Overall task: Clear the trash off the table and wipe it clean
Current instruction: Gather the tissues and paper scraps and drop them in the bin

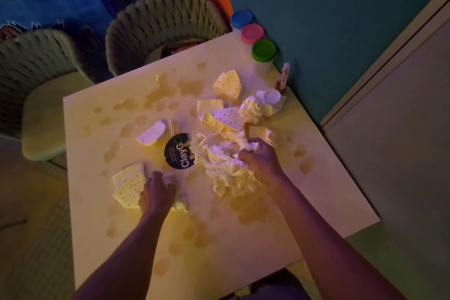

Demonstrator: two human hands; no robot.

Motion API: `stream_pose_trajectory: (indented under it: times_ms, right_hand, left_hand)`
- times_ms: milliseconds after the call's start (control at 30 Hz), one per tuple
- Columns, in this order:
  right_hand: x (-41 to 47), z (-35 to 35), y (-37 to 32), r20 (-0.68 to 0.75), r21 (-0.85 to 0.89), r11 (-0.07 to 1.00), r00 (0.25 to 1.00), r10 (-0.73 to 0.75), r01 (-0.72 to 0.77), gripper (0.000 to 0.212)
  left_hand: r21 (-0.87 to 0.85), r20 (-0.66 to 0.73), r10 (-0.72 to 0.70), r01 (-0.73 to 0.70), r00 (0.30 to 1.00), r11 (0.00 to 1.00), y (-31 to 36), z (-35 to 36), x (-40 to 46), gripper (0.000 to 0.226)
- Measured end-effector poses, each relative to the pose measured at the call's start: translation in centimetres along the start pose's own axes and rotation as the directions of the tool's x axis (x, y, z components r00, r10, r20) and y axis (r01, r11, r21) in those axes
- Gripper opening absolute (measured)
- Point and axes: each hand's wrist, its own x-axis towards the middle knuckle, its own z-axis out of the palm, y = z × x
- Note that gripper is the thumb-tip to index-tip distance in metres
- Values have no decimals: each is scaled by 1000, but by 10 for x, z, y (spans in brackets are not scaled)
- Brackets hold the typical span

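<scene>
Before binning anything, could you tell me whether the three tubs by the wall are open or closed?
Closed: the blue lid, pink lid and green lid sit on upright tubs.

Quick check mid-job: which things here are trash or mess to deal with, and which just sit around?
Job:
crumpled tissue in right hand
tissue wad under left hand
dotted paper pieces
round black label
spill stains
table

Lying about:
three lidded tubs
woven chairs

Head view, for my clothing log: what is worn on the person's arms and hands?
Nothing shows: both forearms are bare up to the frame's bottom edge, with no sleeves, gloves, watch or rings visible on the left hand or right hand. Dim coloured light could hide small details.
</scene>
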Motion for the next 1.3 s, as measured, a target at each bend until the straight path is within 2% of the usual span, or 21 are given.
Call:
stream_pose_trajectory:
  times_ms: [100,200,333,533,667,767,933,1100,1200,1300]
  right_hand:
    - [-1,-7,-3,5,18,1000,1000,11,-11,37]
    - [-3,-14,-4,9,67,998,1000,7,-7,24]
    - [-8,-24,-8,-10,110,994,1000,-27,28,11]
    - [-15,-46,-10,-42,148,988,999,-24,30,14]
    - [-18,-57,-6,-62,193,981,998,9,3,23]
    - [-27,-62,-6,-75,195,981,997,-10,24,19]
    - [-38,-62,-4,-112,207,978,994,-14,37,18]
    - [-61,-59,0,-114,276,961,993,38,-5,18]
    - [-69,-56,5,-119,326,945,991,64,-22,17]
    - [-77,-49,10,-115,412,910,989,92,-37,16]
  left_hand:
    - [-4,-2,-30,30,1000,1000,3,1,-2,33]
    - [-11,1,-41,41,999,999,3,0,-4,29]
    - [27,15,34,-34,999,999,5,-1,-10,31]
    - [-2,-38,95,-95,995,996,11,-2,-27,28]
    - [-92,-72,27,-33,997,995,14,-10,-31,29]
    - [-175,-54,13,-23,998,984,16,-14,-26,33]
    - [-181,-23,63,-66,998,981,20,-11,-8,46]
    - [-50,61,110,-107,992,993,11,-4,7,27]
    - [-64,89,136,-130,987,989,8,-7,13,28]
    - [-119,105,218,-206,970,971,12,-18,14,31]
